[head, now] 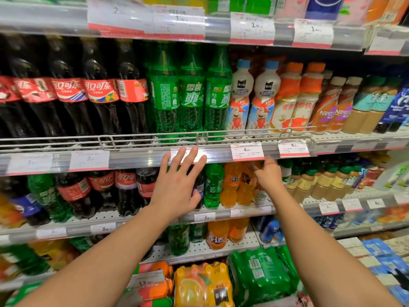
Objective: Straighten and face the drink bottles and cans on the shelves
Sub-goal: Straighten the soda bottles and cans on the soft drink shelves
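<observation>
**Both hands raised to the second shelf of soft drinks**

The left hand [179, 185] is spread flat, fingers straight and fanned, in front of a dark plastic bottle with a blue label [199, 187] on the second shelf; the thumb lies against that bottle's lower side, but nothing is gripped. It looks poised to steady or turn the bottle so the label faces out. The right hand [266, 173] reaches toward the orange soda bottles [232, 185] just to the right; it is blurred, a finger seems extended, and I cannot tell whether it touches or holds one.

Between the hands stands a small green plastic bottle [213, 185], upright with its label forward. Above, behind a grey wire front rail [199, 135] that keeps the row from tipping out, tall dark cola bottles with red labels [99, 91] and tall green bottles [191, 94] stand at the shelf edge; one cola bottle shows its barcode, so facing is likely unfinished there. Clear price strips [247, 150] line each shelf lip.
</observation>
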`<state>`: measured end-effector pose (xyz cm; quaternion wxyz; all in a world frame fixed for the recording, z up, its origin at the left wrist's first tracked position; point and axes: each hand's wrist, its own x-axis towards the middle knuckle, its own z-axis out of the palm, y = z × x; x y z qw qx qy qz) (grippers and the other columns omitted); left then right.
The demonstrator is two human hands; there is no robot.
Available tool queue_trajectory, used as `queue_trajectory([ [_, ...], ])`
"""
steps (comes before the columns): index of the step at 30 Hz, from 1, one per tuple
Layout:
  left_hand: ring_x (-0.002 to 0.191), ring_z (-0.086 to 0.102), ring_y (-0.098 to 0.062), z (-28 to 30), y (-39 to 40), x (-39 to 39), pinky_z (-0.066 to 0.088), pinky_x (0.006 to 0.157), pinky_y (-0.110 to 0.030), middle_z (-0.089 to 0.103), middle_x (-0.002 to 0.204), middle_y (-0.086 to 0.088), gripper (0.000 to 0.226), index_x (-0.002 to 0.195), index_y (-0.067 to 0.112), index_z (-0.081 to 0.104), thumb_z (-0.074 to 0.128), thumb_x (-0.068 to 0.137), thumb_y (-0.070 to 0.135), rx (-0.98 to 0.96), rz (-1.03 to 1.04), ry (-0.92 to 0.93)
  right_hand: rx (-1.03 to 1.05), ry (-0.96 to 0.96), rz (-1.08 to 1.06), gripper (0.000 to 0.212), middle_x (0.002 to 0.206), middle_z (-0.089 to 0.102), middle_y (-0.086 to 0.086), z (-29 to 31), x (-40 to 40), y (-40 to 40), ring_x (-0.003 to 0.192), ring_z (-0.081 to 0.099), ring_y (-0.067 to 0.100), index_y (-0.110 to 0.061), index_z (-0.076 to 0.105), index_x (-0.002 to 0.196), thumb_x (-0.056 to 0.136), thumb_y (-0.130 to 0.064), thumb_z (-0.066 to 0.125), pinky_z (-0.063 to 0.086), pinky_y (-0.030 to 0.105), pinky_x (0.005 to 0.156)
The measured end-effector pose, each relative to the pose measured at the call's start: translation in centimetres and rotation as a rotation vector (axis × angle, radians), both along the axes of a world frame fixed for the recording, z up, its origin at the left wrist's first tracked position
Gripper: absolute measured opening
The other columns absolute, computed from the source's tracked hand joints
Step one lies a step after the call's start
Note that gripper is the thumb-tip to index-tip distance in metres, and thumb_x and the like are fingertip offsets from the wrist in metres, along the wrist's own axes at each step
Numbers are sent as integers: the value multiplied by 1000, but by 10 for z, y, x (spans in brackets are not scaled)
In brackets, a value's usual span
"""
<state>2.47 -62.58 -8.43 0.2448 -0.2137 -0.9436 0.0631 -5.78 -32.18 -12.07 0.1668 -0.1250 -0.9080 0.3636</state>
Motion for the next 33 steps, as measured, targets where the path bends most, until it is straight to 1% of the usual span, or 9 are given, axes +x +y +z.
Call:
queue_trajectory([
  [4,154,14,-36,0,0,1,14,122,-60,16,168,-6,89,160,25,20,55,81,47,28,-6,-8,40,-52,-10,46,120,66,19,4,4,-1,104,64,38,-9,55,130,91,-29,71,57,45,84],
  [8,155,12,-34,1,-2,2,12,122,-59,14,169,-5,88,160,26,19,54,82,46,35,-31,-38,81,53,-101,59,131,54,17,-3,36,-27,111,58,34,-9,46,142,90,-24,68,50,40,88],
  [13,156,9,-27,16,-13,2,8,125,-54,15,169,0,77,158,29,29,48,85,47,148,-145,-176,39,170,54,24,120,56,-4,-23,78,-80,80,60,9,-23,59,119,95,-24,59,42,29,76],
  [18,140,42,-21,37,-52,18,34,117,-48,49,150,2,51,137,21,58,48,90,37,440,-242,-126,6,81,280,16,114,62,-12,-34,87,-98,70,61,1,-29,64,111,95,-28,61,55,41,84],
  [22,126,53,-26,40,-92,36,43,107,-47,60,137,-2,50,133,17,60,52,87,31,489,-106,19,-90,101,392,27,120,62,-11,-17,84,-112,69,63,0,-26,62,124,96,-28,64,56,36,84],
  [25,129,47,-28,37,-114,45,41,108,-47,54,144,-3,60,144,18,48,51,86,32,483,27,-12,-40,130,457,46,137,50,-6,-1,69,-128,73,64,-1,-20,52,141,98,-29,62,55,35,86],
  [28,140,37,-34,28,-126,49,38,112,-53,41,155,-9,68,151,18,38,52,87,36,395,150,-40,61,51,479,51,130,51,6,10,51,-146,82,66,11,-14,47,141,97,-35,62,53,40,88],
  [30,150,22,-37,23,-130,50,33,116,-56,23,165,-10,77,157,20,27,60,90,39,329,267,-95,104,-5,471,44,120,54,11,13,42,-156,97,63,27,-9,53,129,96,-37,64,49,39,84],
  [33,155,-2,-36,15,-134,51,23,122,-54,-6,170,-9,95,162,25,4,63,91,47,253,383,-178,98,-38,449,28,100,53,10,12,33,-165,95,58,31,-9,54,95,95,-35,66,41,34,74],
])
